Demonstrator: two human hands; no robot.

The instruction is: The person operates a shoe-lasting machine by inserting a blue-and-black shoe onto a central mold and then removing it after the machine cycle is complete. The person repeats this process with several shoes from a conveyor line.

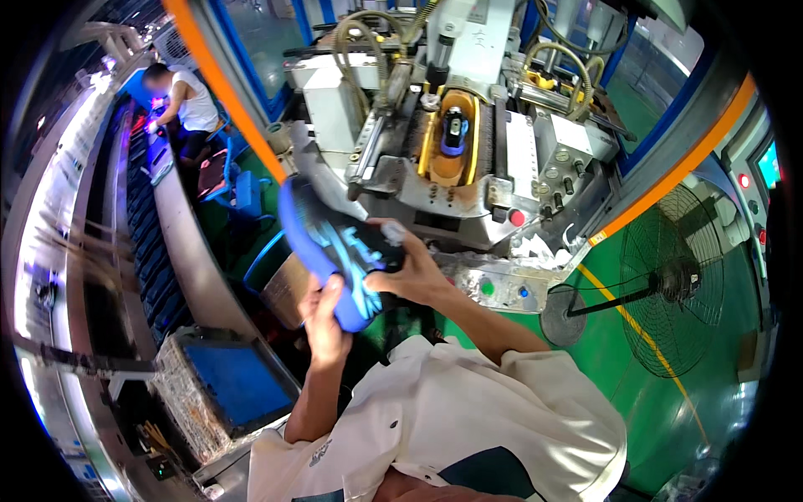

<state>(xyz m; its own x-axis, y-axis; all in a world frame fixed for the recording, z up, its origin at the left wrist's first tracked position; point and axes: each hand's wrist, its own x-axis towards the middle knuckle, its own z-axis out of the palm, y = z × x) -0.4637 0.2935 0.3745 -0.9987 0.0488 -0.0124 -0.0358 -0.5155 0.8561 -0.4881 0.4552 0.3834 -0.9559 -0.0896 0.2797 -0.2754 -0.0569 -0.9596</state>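
Left fingers (330,296) near right fingers (393,284), bent.

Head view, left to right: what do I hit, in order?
Co-worker in a white top → blue-and-black shoe → green button → red button → standing fan → lit screen.

The shoe (332,238) is black with pale-blue streaks and a vivid blue sole (355,316). The shirt (502,389) is cream with dark-green panels (493,473), the floor (598,360) green with a yellow line (598,283), the posts (227,88) orange, the fan (676,279) black, one button (517,218) red.
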